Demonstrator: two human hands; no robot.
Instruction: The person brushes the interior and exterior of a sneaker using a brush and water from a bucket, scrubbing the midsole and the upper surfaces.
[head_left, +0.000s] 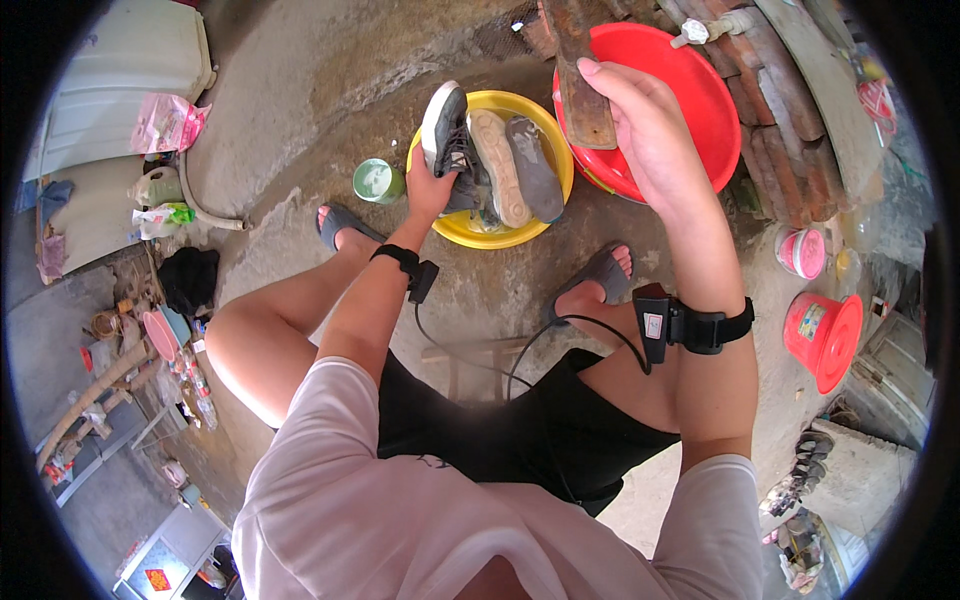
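My left hand (433, 187) grips a dark grey lace-up sneaker (448, 127) with a white sole, held tilted over the left side of a yellow basin (501, 241). In the basin lie a shoe with its beige sole up (499, 169) and a dark grey insole-shaped piece (534, 169) with whitish patches. My right hand (645, 120) is at a worn wooden board (581, 90), thumb over its edge and the other fingers mostly hidden. Behind that hand stands a large red basin (705, 127). Left of the yellow basin is a green cup (379, 181) with whitish contents.
A tap (694, 32) juts out by stacked roof tiles (795, 165) at upper right. Farther right stand a small pink tub (808, 253) and a lidded red bucket (821, 341). At left are a hose (196, 210) and a plastic jug (156, 187). A cable (465, 354) joins my wrist devices.
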